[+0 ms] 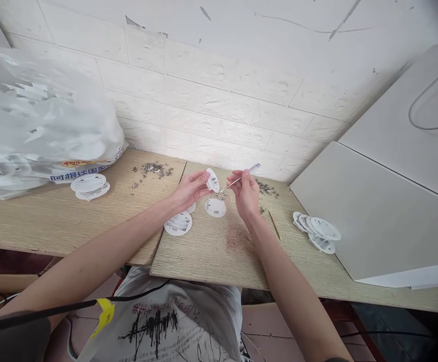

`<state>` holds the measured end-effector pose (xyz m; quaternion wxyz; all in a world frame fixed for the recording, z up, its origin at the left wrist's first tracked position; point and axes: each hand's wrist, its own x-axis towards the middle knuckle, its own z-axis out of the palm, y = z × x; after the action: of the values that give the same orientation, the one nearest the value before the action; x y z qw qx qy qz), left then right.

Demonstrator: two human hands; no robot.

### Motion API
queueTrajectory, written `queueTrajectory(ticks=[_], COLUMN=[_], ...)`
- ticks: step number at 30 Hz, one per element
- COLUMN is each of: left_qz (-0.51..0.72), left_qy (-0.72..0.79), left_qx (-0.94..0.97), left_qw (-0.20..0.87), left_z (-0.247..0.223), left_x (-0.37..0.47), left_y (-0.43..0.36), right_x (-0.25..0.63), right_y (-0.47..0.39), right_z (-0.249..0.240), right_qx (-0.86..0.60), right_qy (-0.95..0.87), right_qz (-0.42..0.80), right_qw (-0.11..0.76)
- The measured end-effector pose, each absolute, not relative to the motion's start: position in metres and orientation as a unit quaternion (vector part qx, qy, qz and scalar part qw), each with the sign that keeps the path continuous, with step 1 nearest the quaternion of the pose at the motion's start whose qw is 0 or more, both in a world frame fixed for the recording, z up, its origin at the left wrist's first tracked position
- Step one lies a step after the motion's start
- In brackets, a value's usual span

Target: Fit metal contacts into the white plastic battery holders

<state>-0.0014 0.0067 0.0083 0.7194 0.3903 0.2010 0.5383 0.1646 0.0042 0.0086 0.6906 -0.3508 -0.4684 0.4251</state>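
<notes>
My left hand point(190, 192) grips a round white plastic cover point(212, 181) by its edge and keeps it tilted up above the table. In my right hand point(247, 195) is a thin screwdriver point(255, 167) with a clear handle; its shaft slants down toward the cover. Whether the tip touches the cover I cannot tell. Just below lies another white disc point(215, 207) on the tabletop. Nearer my left wrist rest white covers with ribbed insides point(178, 223), one partly hidden by the hand. Small metal pieces point(267, 188) are scattered behind my right hand.
A big plastic bag of white parts point(45, 130) stands at left, with white covers point(90, 186) beside it. A pile of metal bits point(156, 169) lies near the wall. At right, several covers point(320, 231) lean by a grey panel point(385, 211). A thin stick point(275, 224) lies on the table.
</notes>
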Motion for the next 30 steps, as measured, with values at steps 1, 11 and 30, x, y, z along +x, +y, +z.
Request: queueTrajectory(ticks=[1,11,30], left_qz=[0.54,0.519,0.549], left_qy=[0.202,0.221,0.208], left_qx=[0.391,0.427,0.398], left_qw=[0.718,0.707,0.705], left_z=[0.008,0.007,0.011], left_x=[-0.001,0.0,-0.003], left_y=[0.007,0.005,0.007], right_x=[0.163,0.155,0.153], right_y=[0.003,0.003,-0.006], right_z=[0.009,0.008,0.004], right_qx=[-0.341,-0.303,-0.411], right_qy=[-0.473,-0.473,-0.605], right_qz=[0.418,0.425,0.33], right_qw=[0.697,0.709,0.597])
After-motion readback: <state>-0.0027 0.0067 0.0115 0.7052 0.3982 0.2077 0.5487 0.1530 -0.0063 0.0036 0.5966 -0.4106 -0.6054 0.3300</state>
